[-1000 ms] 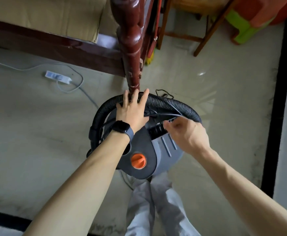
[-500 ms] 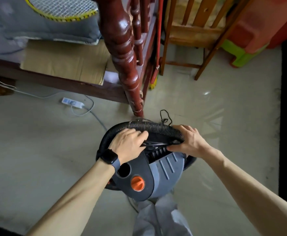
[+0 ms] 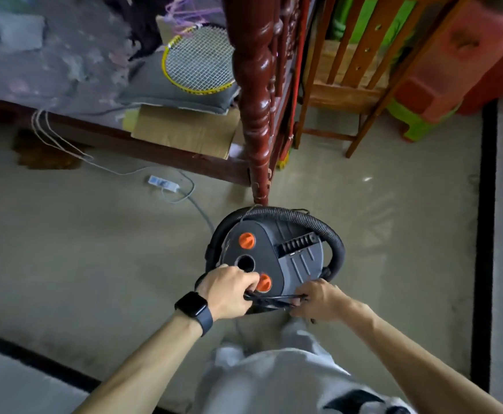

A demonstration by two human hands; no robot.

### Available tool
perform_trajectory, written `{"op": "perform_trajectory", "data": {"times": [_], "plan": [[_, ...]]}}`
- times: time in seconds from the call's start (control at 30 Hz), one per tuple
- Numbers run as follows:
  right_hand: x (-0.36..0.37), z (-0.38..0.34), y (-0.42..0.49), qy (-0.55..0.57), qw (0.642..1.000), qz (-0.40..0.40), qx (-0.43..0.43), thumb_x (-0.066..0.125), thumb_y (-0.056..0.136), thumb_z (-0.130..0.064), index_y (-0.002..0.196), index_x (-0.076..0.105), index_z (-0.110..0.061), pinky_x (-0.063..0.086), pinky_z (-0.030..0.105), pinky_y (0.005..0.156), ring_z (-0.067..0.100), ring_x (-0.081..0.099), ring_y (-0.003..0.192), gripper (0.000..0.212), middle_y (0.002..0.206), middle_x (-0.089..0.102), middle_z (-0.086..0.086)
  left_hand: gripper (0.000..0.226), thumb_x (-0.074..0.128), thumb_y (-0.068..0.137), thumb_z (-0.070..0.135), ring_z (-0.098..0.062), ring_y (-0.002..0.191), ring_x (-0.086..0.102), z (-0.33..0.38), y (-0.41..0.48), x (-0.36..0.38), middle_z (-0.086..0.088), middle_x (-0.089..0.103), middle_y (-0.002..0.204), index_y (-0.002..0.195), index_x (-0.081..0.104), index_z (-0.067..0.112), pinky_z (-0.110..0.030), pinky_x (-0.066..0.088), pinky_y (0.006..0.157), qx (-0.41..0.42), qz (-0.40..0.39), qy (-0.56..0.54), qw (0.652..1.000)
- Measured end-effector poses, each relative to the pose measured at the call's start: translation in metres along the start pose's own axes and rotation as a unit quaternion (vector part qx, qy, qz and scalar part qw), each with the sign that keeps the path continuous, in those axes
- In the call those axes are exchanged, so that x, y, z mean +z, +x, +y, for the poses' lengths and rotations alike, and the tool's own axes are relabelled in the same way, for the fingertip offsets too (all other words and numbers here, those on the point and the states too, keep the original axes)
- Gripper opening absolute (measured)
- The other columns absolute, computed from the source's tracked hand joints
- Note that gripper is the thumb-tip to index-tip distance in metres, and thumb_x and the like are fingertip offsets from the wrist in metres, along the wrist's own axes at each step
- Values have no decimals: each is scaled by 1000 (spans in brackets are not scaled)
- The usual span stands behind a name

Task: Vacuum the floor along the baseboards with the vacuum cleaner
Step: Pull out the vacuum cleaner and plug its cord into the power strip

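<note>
Vacuum cleaner [image 3: 295, 258], canister type, stands on the floor [image 3: 94, 249] at mid-view, directly at 12 o'clock from both hands. Its ribbed hose [image 3: 319, 225] is coiled round the body, arcing from approx. 8 o'clock over 12 to 4 o'clock. Left hand [image 3: 226, 291], w/ watch [image 3: 192, 304] on the wrist, has fingers curled round one end of a thin black cord [image 3: 274, 298] at the canister's 7 o'clock edge, beside the near orange knob [image 3: 263, 282]. Right hand [image 3: 319, 300] pinches the other end at approx. 5 o'clock. Cord's long axis thus runs 9-to-3 across the near rim of the machine, betw. the two grips and fairly taut; prob. the mains lead, though no plug is visible. Both hands lie about equally near the canister. Bed post [image 3: 256, 115] rises at the canister's 12 o'clock, just beside the hose; contact cannot be told. Power strip [image 3: 163, 182] lies at 10 o'clock, well apart. Judgement: setup stage, hose not yet uncoiled, so cleaning not begun. Next move likely needs the cord paid out toward the strip at 10 o'clock, w/ the left hand better placed.
</note>
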State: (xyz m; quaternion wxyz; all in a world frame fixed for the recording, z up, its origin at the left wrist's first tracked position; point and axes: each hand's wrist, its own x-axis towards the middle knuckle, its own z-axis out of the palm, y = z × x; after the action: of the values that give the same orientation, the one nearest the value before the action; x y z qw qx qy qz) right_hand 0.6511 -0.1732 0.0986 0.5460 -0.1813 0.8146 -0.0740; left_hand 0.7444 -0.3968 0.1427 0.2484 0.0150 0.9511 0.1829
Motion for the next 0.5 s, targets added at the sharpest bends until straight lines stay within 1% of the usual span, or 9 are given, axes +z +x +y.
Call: {"op": "perform_trajectory", "data": {"times": [0.07, 0.1, 0.13, 0.17, 0.23, 0.3, 0.4, 0.43, 0.5], "plan": [[7, -24, -6, 16, 997, -76, 5, 69, 88, -44, 103, 74, -28, 47, 22, 83, 21, 60, 108, 23, 99, 57, -4, 19, 63, 71, 23, -33, 78, 60, -15, -13, 2, -3, 66, 75, 75, 45, 27, -32, 38, 67, 46, 12, 26, 999], [10, -36, -6, 22, 996, -82, 2, 72, 84, -39, 99, 76, -26, 45, 19, 73, 20, 61, 100, 20, 93, 59, -2, 19, 66, 69, 21, -32, 77, 61, -25, -18, 3, -3, 65, 72, 74, 48, 25, -32, 41, 68, 62, 29, 35, 997], [14, -46, -6, 39, 997, -66, 0, 75, 76, -36, 83, 75, -33, 44, 20, 66, 19, 62, 91, 7, 86, 61, -1, 18, 68, 68, 19, -32, 78, 61, -36, -21, 3, -4, 65, 73, 77, 53, 22, -33, 43, 69, 72, 45, 42, 996], [20, -53, -5, 71, 997, -30, -3, 76, 71, -32, 69, 71, -35, 44, 21, 62, 17, 62, 82, 6, 79, 62, -2, 17, 69, 71, 19, -32, 82, 60, -48, -24, 3, -5, 65, 77, 82, 56, 18, -35, 43, 73, 78, 53, 42, 995], [36, -67, -3, 133, 991, 2, 12, 79, 71, -21, 65, 67, -28, 46, 21, 60, 15, 61, 68, 15, 72, 65, 0, 18, 67, 80, 22, -31, 91, 58, -66, -33, 2, -7, 65, 90, 94, 59, 14, -36, 42, 80, 88, 50, 41, 994], [56, -84, -5, 161, 986, 18, 31, 81, 61, -31, 80, 67, -26, 50, 25, 66, 15, 63, 72, 25, 77, 68, -2, 20, 68, 81, 23, -32, 91, 60, -79, -44, 9, -8, 65, 93, 96, 60, 13, -38, 44, 78, 118, 64, 70, 988], [98, -101, -9, 176, 982, 48, 45, 80, 42, -55, 112, 63, -28, 55, 35, 89, 21, 67, 97, 77, 103, 72, -1, 23, 67, 78, 16, -36, 89, 63, -82, -65, 13, -9, 65, 94, 99, 58, 12, -42, 50, 74, 160, 65, 95, 980], [114, -107, -15, 184, 979, 75, 54, 82, 44, -57, 119, 59, -26, 54, 36, 92, 23, 67, 103, 85, 109, 71, 1, 23, 63, 81, 16, -36, 94, 63, -81, -70, 12, -9, 65, 98, 103, 56, 12, -43, 50, 77, 167, 52, 96, 980], [142, -119, -29, 218, 964, 136, 69, 92, 62, -45, 129, 49, -25, 50, 32, 91, 25, 65, 107, 82, 115, 68, -2, 23, 59, 87, 20, -34, 100, 63, -77, -78, 10, -6, 65, 104, 108, 53, 15, -42, 47, 80, 171, 19, 104, 980]]}}
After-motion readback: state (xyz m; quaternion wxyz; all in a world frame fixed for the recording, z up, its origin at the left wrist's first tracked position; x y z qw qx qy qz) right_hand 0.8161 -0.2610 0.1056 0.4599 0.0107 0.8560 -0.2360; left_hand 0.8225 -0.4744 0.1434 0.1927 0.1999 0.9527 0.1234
